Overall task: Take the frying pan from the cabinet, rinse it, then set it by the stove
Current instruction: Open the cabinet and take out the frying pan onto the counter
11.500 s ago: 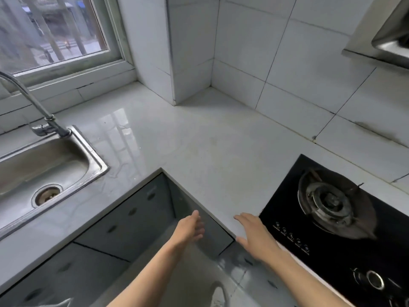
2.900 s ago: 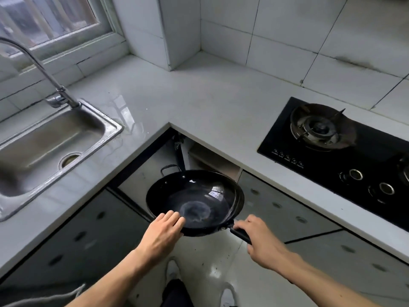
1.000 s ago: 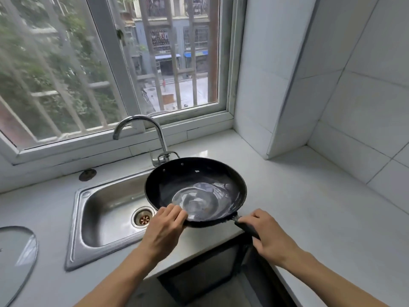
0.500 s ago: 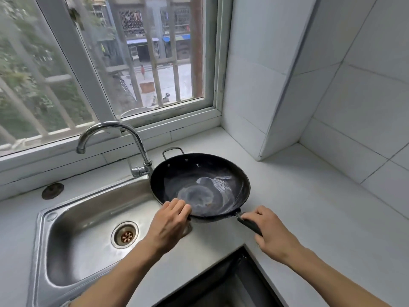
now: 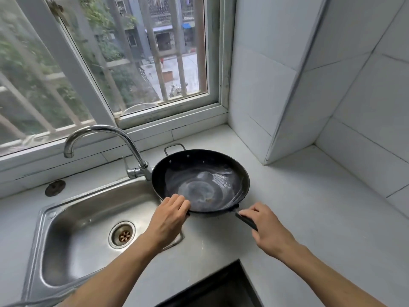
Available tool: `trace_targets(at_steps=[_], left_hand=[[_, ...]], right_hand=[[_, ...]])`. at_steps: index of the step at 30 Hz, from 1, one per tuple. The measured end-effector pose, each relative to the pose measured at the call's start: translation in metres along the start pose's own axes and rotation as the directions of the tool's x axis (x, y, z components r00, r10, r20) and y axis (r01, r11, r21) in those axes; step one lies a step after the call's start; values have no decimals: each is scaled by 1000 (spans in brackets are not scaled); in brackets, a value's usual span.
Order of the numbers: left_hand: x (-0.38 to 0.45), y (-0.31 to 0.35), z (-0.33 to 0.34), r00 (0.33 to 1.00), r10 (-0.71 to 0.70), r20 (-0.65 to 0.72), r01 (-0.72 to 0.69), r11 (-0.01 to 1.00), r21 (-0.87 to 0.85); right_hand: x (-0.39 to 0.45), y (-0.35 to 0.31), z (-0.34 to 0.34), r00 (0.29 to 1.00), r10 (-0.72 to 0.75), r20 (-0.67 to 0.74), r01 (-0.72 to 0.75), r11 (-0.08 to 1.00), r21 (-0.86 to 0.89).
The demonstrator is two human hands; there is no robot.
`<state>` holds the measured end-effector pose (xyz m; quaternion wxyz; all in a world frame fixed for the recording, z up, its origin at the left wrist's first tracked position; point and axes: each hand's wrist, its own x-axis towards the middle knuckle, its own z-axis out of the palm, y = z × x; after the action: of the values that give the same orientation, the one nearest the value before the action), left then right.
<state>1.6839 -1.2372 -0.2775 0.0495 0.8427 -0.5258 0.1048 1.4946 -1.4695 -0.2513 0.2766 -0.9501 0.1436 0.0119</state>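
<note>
A black frying pan [image 5: 203, 180] with a small metal loop handle at its far rim is held level above the counter, just right of the steel sink [image 5: 66, 229]. My right hand [image 5: 265, 229] is closed around the pan's long black handle. My left hand [image 5: 170, 216] grips the near left rim, fingers curled over the edge. The pan's inside looks shiny with a pale patch in the middle. The chrome tap [image 5: 106, 138] arches over the sink; no water runs from it. The stove is out of view.
White counter [image 5: 309, 218] runs right to a tiled corner and a tiled pillar [image 5: 265, 85]. A barred window [image 5: 110, 58] sits behind the sink. A round dark plug [image 5: 55, 188] lies on the counter at the left. The open dark cabinet [image 5: 210, 289] gapes below.
Over the last second the pan has stayed in both hands and drifted slightly right and away from the sink bowl, while my view shifted right and closer.
</note>
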Motion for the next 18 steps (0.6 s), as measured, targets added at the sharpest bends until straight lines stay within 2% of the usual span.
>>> trace_targets(at_steps=[7,13,18], left_hand=[[18,-2,20,991,-114,74,111,993,48],[15,4,47,951,-195,238,184,981,68],[9,15,56,947,-242,212,242,970,27]], right_hand=[[25,18,17,998,-26,-51,27,999,18],[29,29,34,997,-22,-76,22,1000,4],[26,32,43,996,18,-85,-19,1000,-12]])
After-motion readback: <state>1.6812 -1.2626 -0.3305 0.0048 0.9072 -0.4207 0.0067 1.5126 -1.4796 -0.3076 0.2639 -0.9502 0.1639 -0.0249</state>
